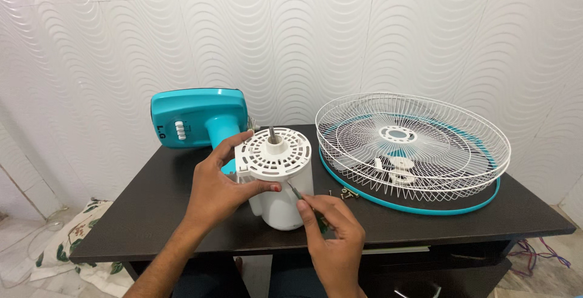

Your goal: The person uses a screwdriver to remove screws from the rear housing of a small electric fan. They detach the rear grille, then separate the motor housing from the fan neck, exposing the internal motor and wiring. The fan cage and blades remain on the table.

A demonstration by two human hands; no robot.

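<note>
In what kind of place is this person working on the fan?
Probably a room in a home, not a workshop. A dark table stands against a white wall of wavy embossed panels, a floral cloth lies on the tiled floor, and the fan motor housing is worked on by hand.

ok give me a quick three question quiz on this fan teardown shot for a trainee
1. True or false: the left hand grips the white motor housing.
2. What does the right hand hold against the housing? A) screwdriver B) hammer C) brush
3. Where do the wire fan guards lie relative to the housing: on the person's left or right?

Key
1. True: the fingers wrap its round top.
2. A: its thin tip meets the housing's front edge, near loose screws on the dark table.
3. Right; the teal fan base is behind on the left.
</note>
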